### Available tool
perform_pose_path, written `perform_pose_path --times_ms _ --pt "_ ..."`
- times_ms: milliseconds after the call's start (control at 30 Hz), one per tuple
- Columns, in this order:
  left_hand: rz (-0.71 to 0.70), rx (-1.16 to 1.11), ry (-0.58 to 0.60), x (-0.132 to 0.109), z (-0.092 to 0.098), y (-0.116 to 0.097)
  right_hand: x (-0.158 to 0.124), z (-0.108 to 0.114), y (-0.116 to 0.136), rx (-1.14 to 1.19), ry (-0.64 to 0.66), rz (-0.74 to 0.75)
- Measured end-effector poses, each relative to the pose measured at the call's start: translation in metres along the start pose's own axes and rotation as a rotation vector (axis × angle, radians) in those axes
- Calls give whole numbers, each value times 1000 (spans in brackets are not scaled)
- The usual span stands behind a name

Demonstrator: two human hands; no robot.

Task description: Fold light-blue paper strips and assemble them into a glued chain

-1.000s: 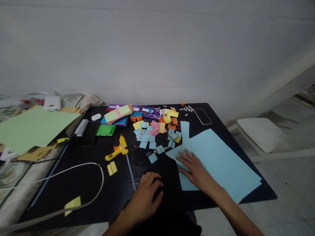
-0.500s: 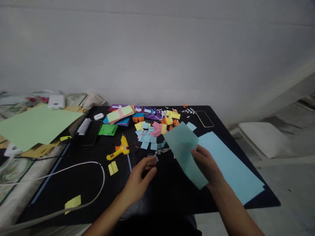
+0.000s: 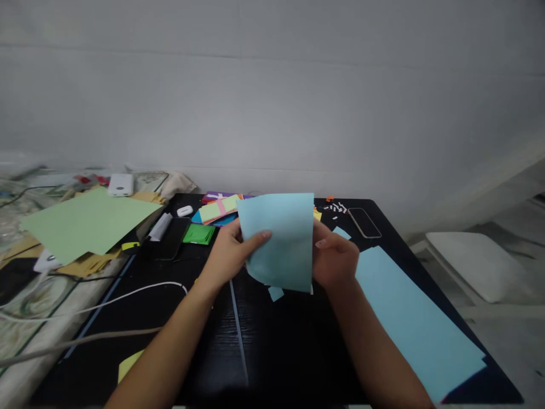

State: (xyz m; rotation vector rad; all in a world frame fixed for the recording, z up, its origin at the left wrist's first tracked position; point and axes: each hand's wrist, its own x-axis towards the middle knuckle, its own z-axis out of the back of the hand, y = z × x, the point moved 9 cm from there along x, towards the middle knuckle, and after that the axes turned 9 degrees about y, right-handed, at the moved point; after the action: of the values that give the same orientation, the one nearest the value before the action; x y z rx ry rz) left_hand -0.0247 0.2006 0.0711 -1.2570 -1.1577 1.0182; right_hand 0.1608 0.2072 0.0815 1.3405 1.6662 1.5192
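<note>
A light blue sheet of paper (image 3: 283,244) is held up over the black table, facing me and slightly curved at its lower edge. My left hand (image 3: 232,247) grips its left side, thumb across the front and fingers behind. At the right edge, my right hand (image 3: 334,255) is closed on the same sheet, its fingers partly hidden behind it. Just below the sheet a small blue paper piece (image 3: 276,293) lies on the table. Most of the small cut pieces and the scissors behind are covered by the sheet and hands.
Larger blue sheets (image 3: 417,318) lie at the table's right, below a phone (image 3: 364,222). Green folded paper (image 3: 198,233), stacked strips (image 3: 219,209) and a dark phone (image 3: 172,238) sit at left. A white cable (image 3: 128,289) crosses the left side. A white stool (image 3: 472,264) stands at right.
The blue sheet has moved left and up to the middle and now faces me. My left hand, empty before, has taken hold of its left side. The view has shifted slightly.
</note>
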Motion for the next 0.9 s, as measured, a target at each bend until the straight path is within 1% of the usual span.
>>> perform_pose_path --times_ms 67,133,200,267,367,467,533,600,667,733,833,900 --pt "-64 116 -81 0 15 -13 7 -5 5 -34 46 -13" --pt "-100 213 -128 -2 23 -20 10 -2 10 -133 -9 1" --pt "-104 288 -121 -4 23 -21 8 2 13 -250 -84 21" --pt "-95 335 -97 -7 21 -18 4 6 14 -353 -126 28" --pt "-106 322 -51 -9 18 -16 -2 18 16 -449 -190 38" --pt "-175 305 -42 -10 20 -23 -7 31 22 -473 -278 61" --pt "-237 328 -60 -12 22 -30 -7 35 25 -493 -295 64" --pt "-285 298 -11 -12 17 -33 -7 34 24 -517 -293 52" --pt "-291 232 99 -10 5 -29 -7 31 21 -519 -292 22" --pt "-268 195 188 -9 -8 -21 -7 26 15 -511 -264 -26" --pt "-224 227 263 -8 -25 -9 -6 16 10 -495 -194 -81" --pt "-166 266 298 -7 -33 0 -7 11 11 -495 -172 -78"
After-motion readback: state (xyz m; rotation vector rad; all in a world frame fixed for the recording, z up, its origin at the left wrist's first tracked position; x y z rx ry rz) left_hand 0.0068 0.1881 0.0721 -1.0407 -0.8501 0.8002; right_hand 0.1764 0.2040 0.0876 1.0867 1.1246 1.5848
